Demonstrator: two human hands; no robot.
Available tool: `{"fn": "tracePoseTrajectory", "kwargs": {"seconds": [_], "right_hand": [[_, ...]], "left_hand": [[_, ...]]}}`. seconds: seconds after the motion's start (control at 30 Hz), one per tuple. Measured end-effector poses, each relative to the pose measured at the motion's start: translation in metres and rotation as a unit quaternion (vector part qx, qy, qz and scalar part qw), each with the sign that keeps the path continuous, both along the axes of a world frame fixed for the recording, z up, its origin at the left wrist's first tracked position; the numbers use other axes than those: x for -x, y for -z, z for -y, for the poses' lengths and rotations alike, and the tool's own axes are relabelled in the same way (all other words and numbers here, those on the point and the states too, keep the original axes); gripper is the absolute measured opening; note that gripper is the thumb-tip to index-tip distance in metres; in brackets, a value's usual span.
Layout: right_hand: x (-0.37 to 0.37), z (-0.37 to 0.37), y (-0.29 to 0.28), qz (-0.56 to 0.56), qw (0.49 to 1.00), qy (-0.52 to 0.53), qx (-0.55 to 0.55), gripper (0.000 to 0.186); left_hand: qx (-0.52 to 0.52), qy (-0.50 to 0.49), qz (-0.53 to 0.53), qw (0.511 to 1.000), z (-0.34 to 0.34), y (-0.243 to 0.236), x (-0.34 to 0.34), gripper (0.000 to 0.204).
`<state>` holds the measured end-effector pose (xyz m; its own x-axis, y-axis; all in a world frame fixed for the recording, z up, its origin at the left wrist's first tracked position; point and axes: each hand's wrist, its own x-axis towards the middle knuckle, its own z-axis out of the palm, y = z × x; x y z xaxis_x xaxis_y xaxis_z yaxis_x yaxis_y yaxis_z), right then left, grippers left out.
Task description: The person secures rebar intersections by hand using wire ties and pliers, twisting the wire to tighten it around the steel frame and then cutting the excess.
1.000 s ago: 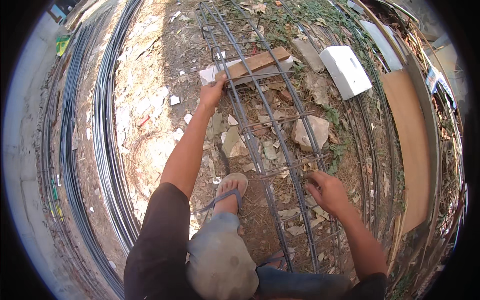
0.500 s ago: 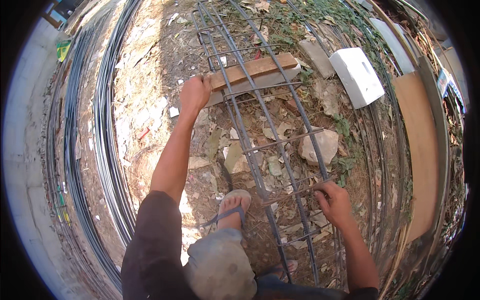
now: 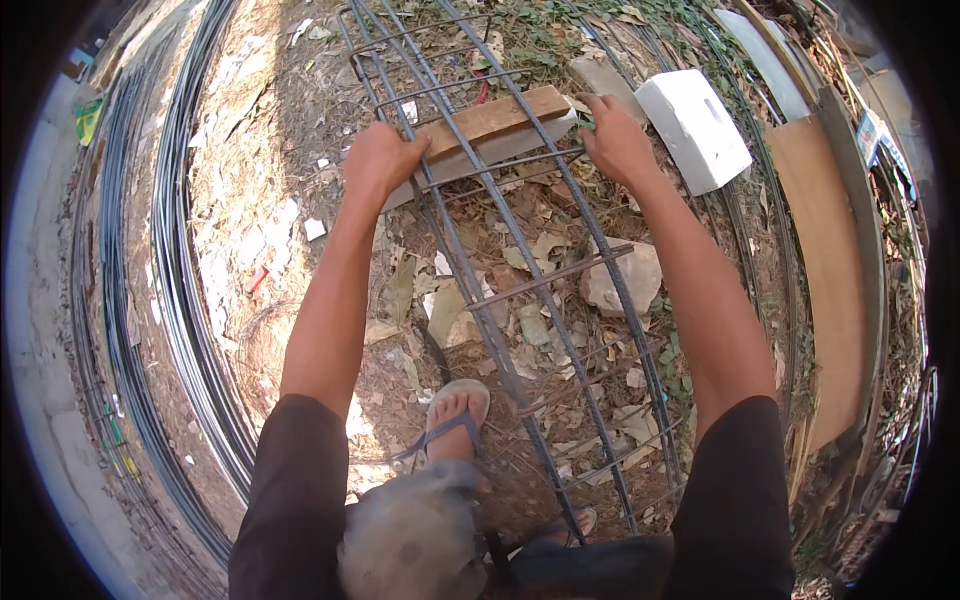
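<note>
My left hand (image 3: 385, 155) is closed on the left end of a brown wooden plank (image 3: 480, 125), which lies crosswise in a long cage of steel bars (image 3: 541, 283) tied with square links. A pale grey block (image 3: 525, 143) sits just below the plank, partly hidden. My right hand (image 3: 617, 140) is at the plank's right end, fingers apart and curved, thumb near the cage's side. My sandalled left foot (image 3: 450, 420) stands left of the cage.
A white block (image 3: 690, 130) and a grey slab (image 3: 600, 85) lie to the right, with plywood (image 3: 815, 280) beyond. A rock (image 3: 610, 285) lies under the cage. Long rod bundles (image 3: 175, 260) run along the left beside a concrete edge (image 3: 45, 300).
My right hand has moved up from the cage's lower cross-links to the plank's right end. My left hand has shifted slightly, down then up again, staying at the left end.
</note>
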<state>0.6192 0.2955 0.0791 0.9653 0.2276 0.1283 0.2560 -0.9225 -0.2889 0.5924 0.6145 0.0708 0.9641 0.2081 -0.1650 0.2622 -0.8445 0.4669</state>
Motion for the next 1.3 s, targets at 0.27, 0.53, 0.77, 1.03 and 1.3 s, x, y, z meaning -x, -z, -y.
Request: {"fn": "tracePoseTrajectory", "kwargs": {"seconds": [0.27, 0.53, 0.77, 1.03, 1.3], "right_hand": [[-0.064, -0.013, 0.036, -0.176, 0.979, -0.079, 0.06, 0.082], [-0.07, -0.006, 0.037, -0.103, 0.992, -0.076, 0.022, 0.084], [-0.074, -0.029, 0.053, -0.087, 0.994, -0.059, 0.029, 0.073], [-0.056, -0.014, 0.02, -0.032, 0.985, -0.072, 0.152, 0.054], [-0.068, -0.017, 0.043, -0.018, 0.995, -0.031, 0.088, 0.059]], "left_hand": [[-0.051, 0.015, 0.054, 0.997, -0.008, 0.012, 0.004, 0.04], [0.005, -0.005, 0.05, 0.999, 0.011, -0.019, 0.02, 0.042], [0.15, 0.129, -0.092, 0.976, 0.041, -0.005, -0.009, 0.041], [0.328, 0.115, -0.109, 0.931, 0.053, -0.009, -0.006, 0.035], [0.421, 0.176, -0.088, 0.885, 0.057, -0.005, 0.0, 0.035]]}}
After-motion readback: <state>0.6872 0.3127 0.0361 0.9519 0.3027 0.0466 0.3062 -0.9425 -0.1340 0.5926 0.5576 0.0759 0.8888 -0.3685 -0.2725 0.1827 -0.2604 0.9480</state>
